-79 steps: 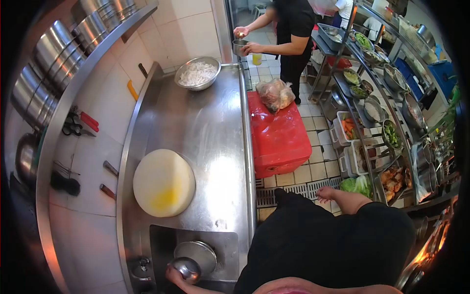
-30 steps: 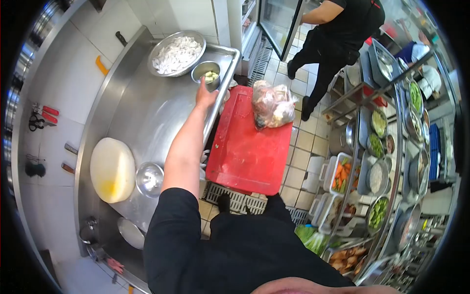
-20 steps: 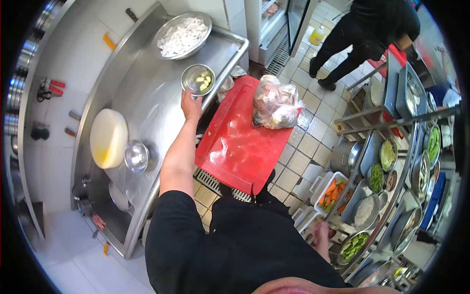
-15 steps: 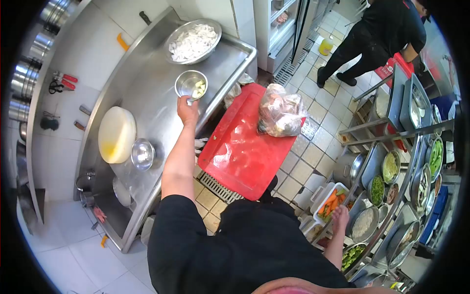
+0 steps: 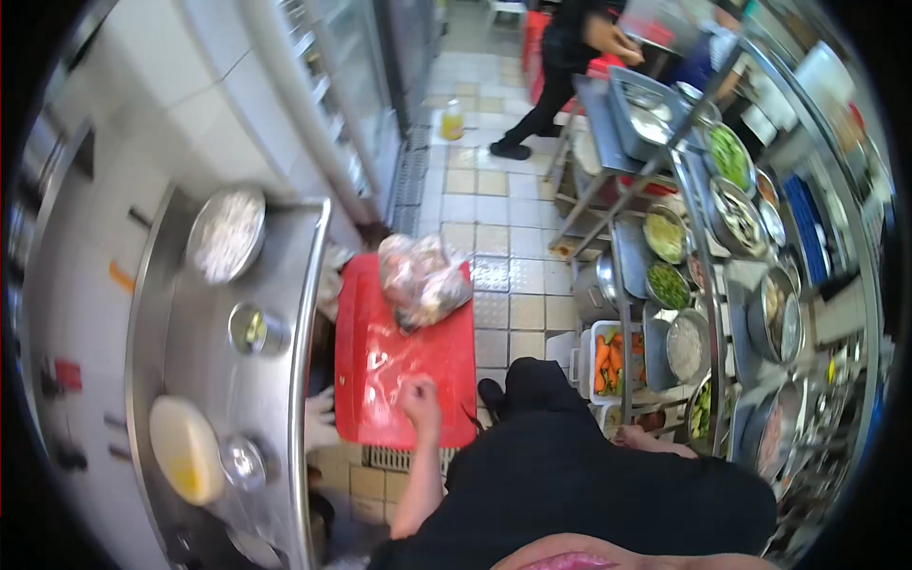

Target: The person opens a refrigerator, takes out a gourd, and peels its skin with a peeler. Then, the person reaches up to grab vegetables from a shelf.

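My left hand [image 5: 419,399] hovers over the red plastic lid or board [image 5: 366,380]. Its fingers are loosely curled, with nothing seen in them. A small steel cup [image 5: 273,334] with pale yellow-green pieces inside stands on the steel counter [image 5: 204,351], apart from that hand. Toward the far end of the red surface sits a clear plastic bag [image 5: 425,285] with mixed contents. My right hand [image 5: 631,436] is low beside the shelf rack, near the white tub of carrots [image 5: 591,356]. Its fingers are small and partly hidden, so their hold is unclear.
A bowl of white pieces [image 5: 228,233], a round white block [image 5: 187,451] and a small steel bowl [image 5: 244,464] are on the counter. At right, a metal rack [image 5: 698,285] carries several food bowls. Another person [image 5: 560,57] works ahead, near a yellow container [image 5: 452,123].
My left hand has let go of the steel cup and moved from the counter to above the red surface. The view has turned right, and the other person has shifted.
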Tool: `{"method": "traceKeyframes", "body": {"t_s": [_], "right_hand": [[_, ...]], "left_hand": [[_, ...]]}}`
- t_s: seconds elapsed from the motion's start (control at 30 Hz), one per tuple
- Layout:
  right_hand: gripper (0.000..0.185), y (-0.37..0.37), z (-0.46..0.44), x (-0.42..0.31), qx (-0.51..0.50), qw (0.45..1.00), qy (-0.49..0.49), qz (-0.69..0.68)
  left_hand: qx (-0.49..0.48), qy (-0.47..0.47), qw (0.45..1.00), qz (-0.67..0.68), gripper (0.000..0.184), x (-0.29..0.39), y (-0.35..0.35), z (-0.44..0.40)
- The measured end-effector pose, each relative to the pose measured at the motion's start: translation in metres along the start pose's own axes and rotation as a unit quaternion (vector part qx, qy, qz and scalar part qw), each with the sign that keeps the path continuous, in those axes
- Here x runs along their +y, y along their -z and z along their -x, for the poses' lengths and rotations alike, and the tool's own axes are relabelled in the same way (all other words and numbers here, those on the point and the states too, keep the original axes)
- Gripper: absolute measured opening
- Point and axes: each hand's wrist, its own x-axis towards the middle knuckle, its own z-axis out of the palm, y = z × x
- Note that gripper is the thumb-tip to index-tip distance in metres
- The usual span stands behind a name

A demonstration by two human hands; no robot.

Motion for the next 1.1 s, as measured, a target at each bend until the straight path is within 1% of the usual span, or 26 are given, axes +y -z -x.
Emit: {"method": "traceKeyframes", "body": {"t_s": [0.03,0.07,0.1,0.13,0.2,0.23,0.27,0.33,0.37,0.4,0.47,0.53,0.6,0.67,0.7,0.73,0.8,0.83,0.87,0.9,0.93,0.97,1.0,1.07,1.1], "right_hand": [[0.01,0.062,-0.049,0.008,-0.152,0.986,-0.025,-0.06],[0.023,0.119,-0.093,0.014,-0.286,0.951,-0.06,-0.101],[0.018,0.043,-0.055,-0.007,0.039,0.977,-0.004,0.212],[0.014,0.006,-0.047,-0.02,0.123,0.948,-0.009,0.293],[0.01,-0.043,-0.049,-0.051,0.156,0.913,-0.005,0.378],[0.016,-0.053,-0.057,-0.071,0.135,0.936,-0.011,0.324],[0.016,-0.062,-0.07,-0.103,0.135,0.941,-0.001,0.312],[0.02,-0.078,-0.091,-0.151,0.114,0.948,0.077,0.286],[0.018,-0.094,-0.091,-0.173,0.127,0.949,0.118,0.264],[0.02,-0.11,-0.091,-0.206,0.142,0.945,0.163,0.244],[0.022,-0.13,-0.084,-0.265,0.12,0.932,0.22,0.263],[0.021,-0.151,-0.068,-0.32,0.118,0.925,0.232,0.278],[0.021,-0.181,-0.05,-0.364,0.1,0.91,0.258,0.309],[0.022,-0.2,-0.052,-0.409,0.052,0.912,0.268,0.305],[0.022,-0.216,-0.049,-0.427,0.053,0.912,0.271,0.302],[0.023,-0.236,-0.04,-0.447,0.044,0.904,0.294,0.307],[0.024,-0.274,-0.027,-0.479,0.038,0.896,0.322,0.303],[0.025,-0.291,-0.025,-0.491,0.03,0.894,0.324,0.309],[0.028,-0.306,-0.021,-0.503,0.022,0.891,0.327,0.315],[0.028,-0.32,-0.013,-0.514,0.024,0.891,0.329,0.311],[0.029,-0.333,-0.004,-0.522,0.001,0.887,0.324,0.328],[0.03,-0.342,0.0,-0.531,-0.021,0.883,0.317,0.344],[0.03,-0.348,-0.002,-0.542,-0.019,0.886,0.315,0.339],[0.032,-0.357,-0.003,-0.564,-0.053,0.887,0.295,0.35],[0.032,-0.362,0.0,-0.577,-0.047,0.892,0.295,0.34]], "left_hand": [[-0.063,0.02,0.998,-0.022,0.004,0.02,-0.021,0.027],[-0.126,0.051,0.991,-0.018,0.007,-0.006,-0.029,0.043],[-0.155,0.077,0.983,-0.064,0.008,-0.007,-0.038,0.051],[-0.178,0.1,0.973,-0.111,0.01,-0.007,-0.045,0.052],[-0.164,0.136,0.976,-0.043,0.013,-0.032,-0.053,0.037],[-0.16,0.124,0.977,-0.063,0.012,-0.037,-0.051,0.022],[-0.154,0.112,0.978,-0.081,0.011,-0.039,-0.056,0.0],[-0.112,0.086,0.974,-0.176,0.009,-0.037,-0.063,-0.046],[-0.111,0.073,0.978,-0.162,0.007,-0.032,-0.068,-0.073],[-0.108,0.059,0.982,-0.144,0.006,-0.025,-0.081,-0.105],[-0.104,0.042,0.987,-0.115,0.005,-0.011,-0.107,-0.166],[-0.103,-0.038,0.971,-0.211,0.004,0.047,-0.148,-0.212],[-0.073,-0.027,0.99,-0.115,0.009,0.056,-0.176,-0.252],[-0.069,-0.027,0.99,-0.12,0.012,0.085,-0.207,-0.269],[-0.062,-0.028,0.989,-0.13,0.015,0.096,-0.218,-0.277],[-0.065,-0.032,0.989,-0.127,0.015,0.092,-0.225,-0.286],[-0.089,-0.016,0.981,-0.172,0.019,0.075,-0.229,-0.301],[-0.093,0.0,0.97,-0.223,0.018,0.067,-0.231,-0.31],[-0.098,-0.004,0.97,-0.223,0.018,0.064,-0.236,-0.317],[-0.126,-0.006,0.963,-0.24,0.015,0.064,-0.244,-0.322],[-0.153,-0.007,0.954,-0.258,0.012,0.063,-0.251,-0.329],[-0.188,-0.026,0.935,-0.299,0.018,0.069,-0.259,-0.339],[-0.194,-0.025,0.933,-0.302,0.018,0.075,-0.266,-0.35],[-0.262,-0.01,0.9,-0.349,0.025,0.082,-0.286,-0.379],[-0.287,0.046,0.884,-0.367,0.03,0.073,-0.292,-0.404]]}}
